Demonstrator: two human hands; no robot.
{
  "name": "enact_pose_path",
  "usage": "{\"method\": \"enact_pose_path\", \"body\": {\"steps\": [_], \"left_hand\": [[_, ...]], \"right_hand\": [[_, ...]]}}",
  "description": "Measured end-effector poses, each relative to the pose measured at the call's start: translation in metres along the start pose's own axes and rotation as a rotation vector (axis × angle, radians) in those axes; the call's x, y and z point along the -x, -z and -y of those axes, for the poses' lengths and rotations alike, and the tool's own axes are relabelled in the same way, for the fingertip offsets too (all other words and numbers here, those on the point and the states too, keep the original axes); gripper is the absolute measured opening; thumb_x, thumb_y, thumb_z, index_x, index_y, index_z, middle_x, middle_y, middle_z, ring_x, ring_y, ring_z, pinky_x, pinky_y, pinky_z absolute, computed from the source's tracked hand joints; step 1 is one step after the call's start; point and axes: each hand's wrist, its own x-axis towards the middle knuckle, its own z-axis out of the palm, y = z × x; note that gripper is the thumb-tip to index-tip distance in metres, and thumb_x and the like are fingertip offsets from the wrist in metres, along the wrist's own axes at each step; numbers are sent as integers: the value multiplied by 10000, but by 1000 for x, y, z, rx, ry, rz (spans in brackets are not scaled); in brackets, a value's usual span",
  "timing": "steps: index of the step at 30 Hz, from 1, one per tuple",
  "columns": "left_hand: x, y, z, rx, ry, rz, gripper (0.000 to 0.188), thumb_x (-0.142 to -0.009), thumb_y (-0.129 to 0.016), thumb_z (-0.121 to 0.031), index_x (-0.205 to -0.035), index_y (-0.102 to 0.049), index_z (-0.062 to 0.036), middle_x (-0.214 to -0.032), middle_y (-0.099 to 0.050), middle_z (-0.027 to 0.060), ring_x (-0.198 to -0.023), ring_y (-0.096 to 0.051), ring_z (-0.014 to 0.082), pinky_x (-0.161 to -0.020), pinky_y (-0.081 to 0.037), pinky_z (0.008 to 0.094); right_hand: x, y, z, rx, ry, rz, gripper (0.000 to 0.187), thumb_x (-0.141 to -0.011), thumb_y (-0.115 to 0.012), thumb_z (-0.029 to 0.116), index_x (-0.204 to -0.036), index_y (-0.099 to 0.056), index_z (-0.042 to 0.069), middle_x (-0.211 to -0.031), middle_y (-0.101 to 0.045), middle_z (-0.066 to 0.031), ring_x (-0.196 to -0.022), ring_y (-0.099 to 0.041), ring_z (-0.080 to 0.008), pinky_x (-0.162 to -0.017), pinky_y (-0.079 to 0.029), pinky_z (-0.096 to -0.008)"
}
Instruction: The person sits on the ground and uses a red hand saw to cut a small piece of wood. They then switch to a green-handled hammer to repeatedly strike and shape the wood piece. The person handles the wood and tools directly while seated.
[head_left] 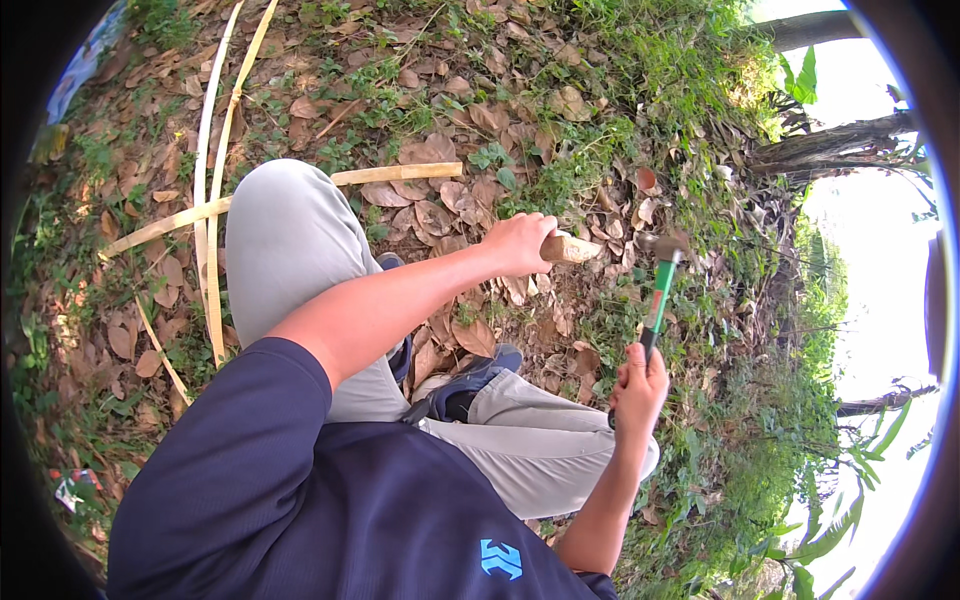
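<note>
My left hand [520, 245] is wrapped round a short, light-brown piece of wood [570, 249]. Only its blunt end shows past my fingers; the rest is hidden. In my right hand [640, 385] is a hammer [663, 280] with a green and black handle, gripped low down. The hammer's metal head [662, 243] is raised at the far end, to the right of the wood and apart from it in this view.
Long pale bamboo strips [212, 200] lie crossed on the leaf-strewn ground at left. One strip [400, 173] passes behind my bent knee [285, 215]. My shoe [490, 372] rests between my legs. Tree trunks [835, 140] and green plants stand at the right.
</note>
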Motion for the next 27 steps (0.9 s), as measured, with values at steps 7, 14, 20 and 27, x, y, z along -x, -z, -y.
{"method": "enact_pose_path", "body": {"steps": [7, 14, 20, 27], "left_hand": [[-2, -3, -2, 13, 9, 33, 507, -751, -843, -336, -1120, -599, -90, -1134, -653, 125, -1111, -649, 340, -907, -542, 481], [0, 1, -2, 49, -4, 32, 512, -744, -852, -352, -1104, -602, -87, -1121, -651, 122, -1072, -659, 337, -887, -536, 470], [1, 5, -3, 62, 63, 69, 532, -774, -850, -385, -1140, -601, -90, -1161, -654, 113, -1097, -661, 336, -904, -534, 465], [-3, 4, -1, 63, 69, 62, 556, -785, -847, -394, -1162, -598, -70, -1183, -657, 139, -1108, -661, 348, -915, -539, 457]], "right_hand": [[2, 20, 36, -277, 731, -318, 291, -1119, -507, 377, -1075, -457, 94, -742, -463, 12, -552, -398, -49, -505, -372, -229], [5, -50, -86, 231, 192, 61, 242, -1104, -552, 272, -1130, -629, 43, -739, -584, -5, -580, -494, -85, -514, -371, -291], [9, -1, -5, -199, 283, -100, 176, -1101, -565, 194, -1168, -613, 39, -708, -451, 61, -533, -379, -9, -463, -291, -184], [-3, -12, -5, -348, 752, -350, 199, -1138, -450, 279, -1083, -392, 97, -762, -450, 13, -567, -393, -66, -534, -390, -228]]}}
